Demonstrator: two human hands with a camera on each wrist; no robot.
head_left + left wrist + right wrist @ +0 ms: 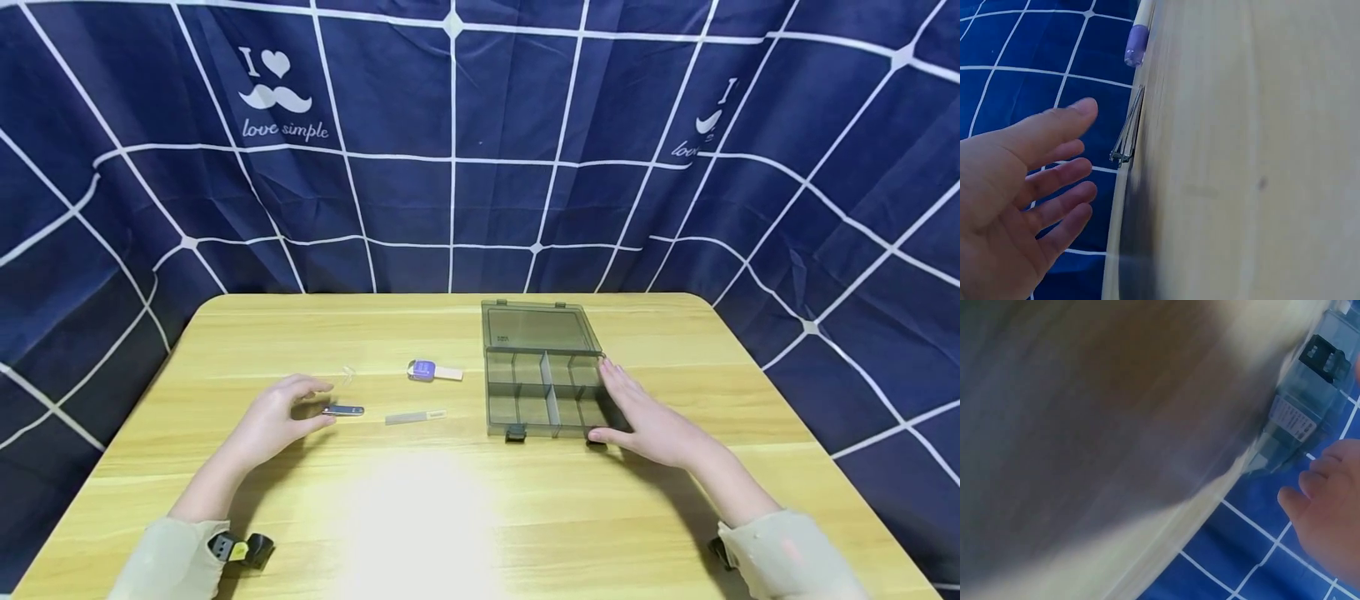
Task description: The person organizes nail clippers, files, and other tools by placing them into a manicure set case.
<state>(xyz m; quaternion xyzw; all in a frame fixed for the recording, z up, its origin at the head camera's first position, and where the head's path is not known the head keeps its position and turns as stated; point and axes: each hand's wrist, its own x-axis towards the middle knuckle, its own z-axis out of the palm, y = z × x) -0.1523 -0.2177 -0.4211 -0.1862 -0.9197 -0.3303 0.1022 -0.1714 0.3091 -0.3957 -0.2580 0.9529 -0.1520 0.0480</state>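
Note:
A small metal nail clipper [345,410] lies on the table at the left. My left hand [273,417] is at its near end, with thumb and fingers spread on either side. From the left wrist view, this hand [1029,187] appears apart from the clipper [1127,128], its fingers loosely bent. A grey see-through compartment box [517,431] stands at right of centre, its lid [536,327] laid back. My right hand [652,421] is at the box's right side, fingers extended along the edge and thumb near a front latch. The right wrist view shows the box's labelled side [1294,419].
Between the left hand and the box lie a purple-ended item with a pale strip [435,372] and a narrow translucent strip [415,417]. A small clear piece [347,375] is behind the clipper. Dark blue gridded cloth [397,200] hangs around the wooden table [337,325].

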